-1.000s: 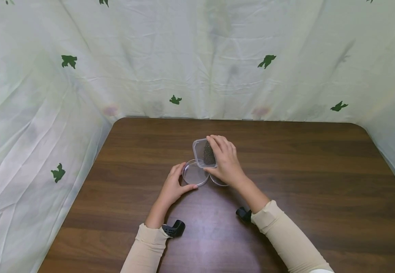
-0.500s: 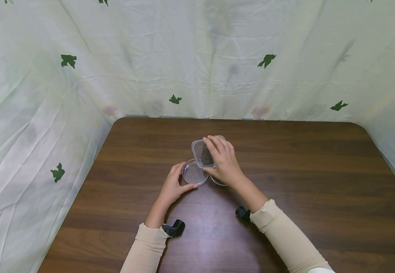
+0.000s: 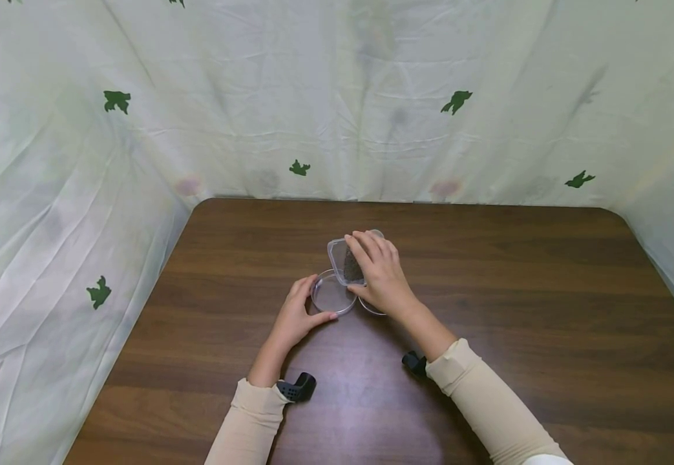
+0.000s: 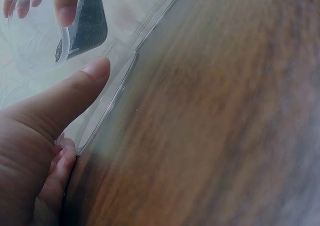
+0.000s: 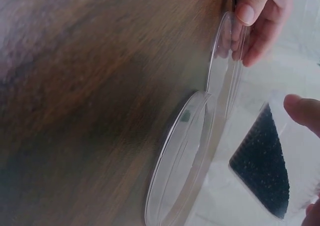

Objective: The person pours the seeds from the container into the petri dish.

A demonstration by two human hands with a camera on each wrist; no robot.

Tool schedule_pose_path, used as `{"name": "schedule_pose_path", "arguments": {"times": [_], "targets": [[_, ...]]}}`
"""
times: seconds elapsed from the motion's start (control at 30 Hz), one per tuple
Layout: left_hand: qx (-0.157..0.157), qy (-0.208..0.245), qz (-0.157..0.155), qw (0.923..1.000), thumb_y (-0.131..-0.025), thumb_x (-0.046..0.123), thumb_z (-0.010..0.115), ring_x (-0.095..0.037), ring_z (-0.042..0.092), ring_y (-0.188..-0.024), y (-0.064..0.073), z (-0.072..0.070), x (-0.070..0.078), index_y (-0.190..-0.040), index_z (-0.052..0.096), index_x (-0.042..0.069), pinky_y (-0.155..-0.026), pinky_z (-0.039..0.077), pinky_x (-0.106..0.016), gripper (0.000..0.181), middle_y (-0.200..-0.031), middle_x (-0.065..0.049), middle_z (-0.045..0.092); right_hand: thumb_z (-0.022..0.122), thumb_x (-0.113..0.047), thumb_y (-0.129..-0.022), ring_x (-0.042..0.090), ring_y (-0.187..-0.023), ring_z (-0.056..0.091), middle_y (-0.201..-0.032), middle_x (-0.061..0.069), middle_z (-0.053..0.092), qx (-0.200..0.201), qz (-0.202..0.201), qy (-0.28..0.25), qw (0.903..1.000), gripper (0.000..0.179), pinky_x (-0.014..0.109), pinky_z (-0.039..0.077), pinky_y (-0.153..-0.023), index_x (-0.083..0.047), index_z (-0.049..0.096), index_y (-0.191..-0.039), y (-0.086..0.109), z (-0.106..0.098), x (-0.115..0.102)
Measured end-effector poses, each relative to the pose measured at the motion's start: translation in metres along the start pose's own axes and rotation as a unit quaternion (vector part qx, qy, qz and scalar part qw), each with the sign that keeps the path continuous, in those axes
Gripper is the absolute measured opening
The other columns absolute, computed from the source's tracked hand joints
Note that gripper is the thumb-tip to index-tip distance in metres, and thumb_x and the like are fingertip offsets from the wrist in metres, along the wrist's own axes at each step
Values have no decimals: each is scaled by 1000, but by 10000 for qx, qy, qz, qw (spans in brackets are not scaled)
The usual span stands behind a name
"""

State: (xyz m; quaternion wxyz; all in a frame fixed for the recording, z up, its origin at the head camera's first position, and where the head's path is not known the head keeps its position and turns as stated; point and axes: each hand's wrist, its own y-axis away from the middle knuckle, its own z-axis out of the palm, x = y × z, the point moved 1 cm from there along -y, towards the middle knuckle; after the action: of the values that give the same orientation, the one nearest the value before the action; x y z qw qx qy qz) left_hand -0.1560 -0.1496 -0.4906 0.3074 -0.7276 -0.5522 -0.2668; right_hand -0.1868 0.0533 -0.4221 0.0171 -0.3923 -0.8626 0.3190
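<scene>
well, from my seat far away, the work looks partly done to me. the right hand holds the tub up and tipped, thumb on one side and fingers on the other, open only as wide as the tub. the dark grains sit inside it, bunched close to that hand's fingers. the left hand is spread wide, with thumb and fingers hugging the rim of the left dish, which lies on the table between them. the right dish lies just beside it, under the right hand.

so the tub is up and tipped, and the left dish is held. i see no grains in either dish, so i'd guess the pouring is the part left to do.

now i count: one tub, one heap of grains, two clear round dishes and two hands. a clear edge peeks out past the right hand's fingers. it may be part of the tub, but my view there is too poor to tell.
</scene>
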Motion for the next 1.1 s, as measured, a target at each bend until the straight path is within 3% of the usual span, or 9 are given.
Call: {"name": "schedule_pose_path", "arguments": {"times": [1.1], "targets": [[29, -11, 10, 10000, -64, 33, 80, -29, 42, -115, -1, 0, 0, -133, 38, -1, -95, 34, -43, 88, -130, -18, 40, 86, -21, -56, 31, -125, 25, -137, 14, 31, -113, -266, 225, 9993, 100, 47, 19, -100, -8, 29, -138, 1, 2, -2]]}}
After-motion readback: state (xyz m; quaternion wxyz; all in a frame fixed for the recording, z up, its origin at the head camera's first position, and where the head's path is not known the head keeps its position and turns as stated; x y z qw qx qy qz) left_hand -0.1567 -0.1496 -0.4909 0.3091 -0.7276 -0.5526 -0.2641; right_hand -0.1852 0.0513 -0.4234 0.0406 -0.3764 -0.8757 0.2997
